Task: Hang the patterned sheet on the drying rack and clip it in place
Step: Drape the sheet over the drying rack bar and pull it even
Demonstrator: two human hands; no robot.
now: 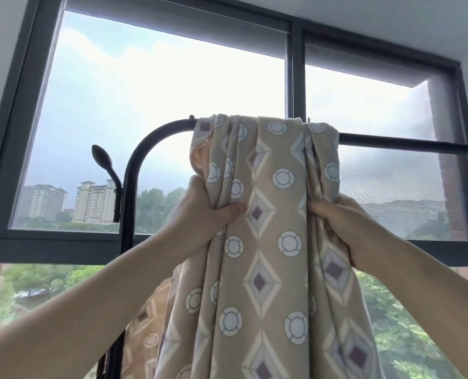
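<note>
The patterned sheet (pixel 265 242), beige with diamonds and circles, is draped in bunched folds over the top bar of the black drying rack (pixel 408 142) and hangs down the middle of the head view. My left hand (pixel 200 214) grips the sheet's left folds a little below the bar, thumb across the front. My right hand (pixel 345 222) grips the right folds at about the same height. No clip is in sight.
The rack's curved left post (pixel 130 187) runs down to the floor, with a hooked knob (pixel 101 157) sticking out to its left. Close behind stands a large dark-framed window (pixel 295 77) with buildings and trees outside.
</note>
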